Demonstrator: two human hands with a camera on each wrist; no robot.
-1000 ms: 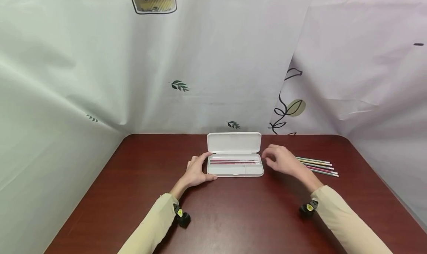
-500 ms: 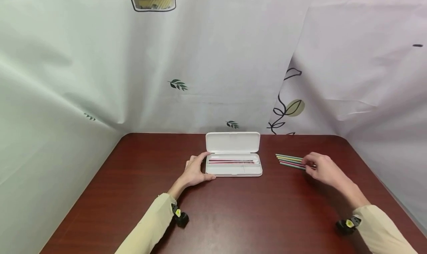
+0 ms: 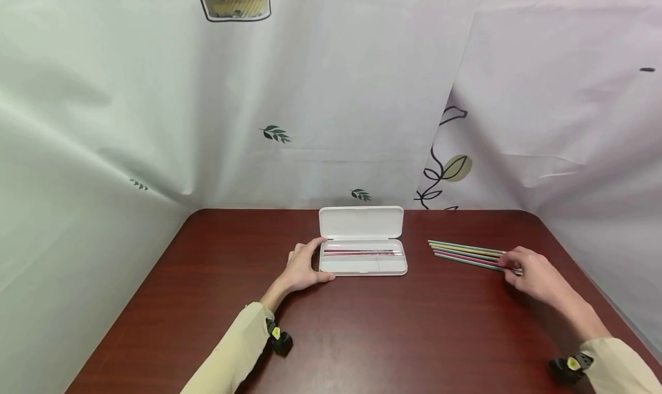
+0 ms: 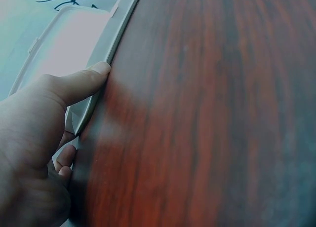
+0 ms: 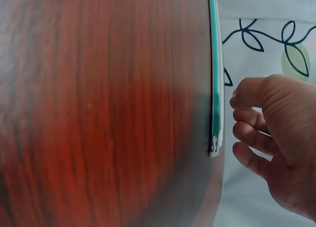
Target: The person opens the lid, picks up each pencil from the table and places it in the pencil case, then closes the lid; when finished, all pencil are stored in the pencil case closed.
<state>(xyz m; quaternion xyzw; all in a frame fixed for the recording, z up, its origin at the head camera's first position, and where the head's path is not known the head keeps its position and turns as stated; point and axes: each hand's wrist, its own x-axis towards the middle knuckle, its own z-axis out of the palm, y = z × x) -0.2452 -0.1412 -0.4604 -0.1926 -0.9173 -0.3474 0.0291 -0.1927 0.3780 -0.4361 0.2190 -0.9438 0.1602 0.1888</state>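
A white pencil case (image 3: 349,266) lies on the table with its lid (image 3: 361,223) raised. Several slim pencils (image 3: 359,254), some red, rest in its back compartment. My left hand (image 3: 299,269) grips the case's left end, thumb on the front edge and index finger at the back corner; the left wrist view shows that thumb (image 4: 84,84) against the rim. Off to the right is a row of several loose pencils (image 3: 457,252) in green, yellow and pink. Over their right ends hovers my right hand (image 3: 540,276), its fingers loosely bent and apart from the green pencil (image 5: 215,74).
The dark red wooden table (image 3: 372,325) meets a white patterned curtain (image 3: 336,95) behind and at both sides. A black camera is strapped on each wrist. The table's right edge runs close to my right forearm.
My right hand has moved right, from beside the case, across the loose pencils to their far ends. The left hand stays on the case, and the pencils have not visibly shifted.
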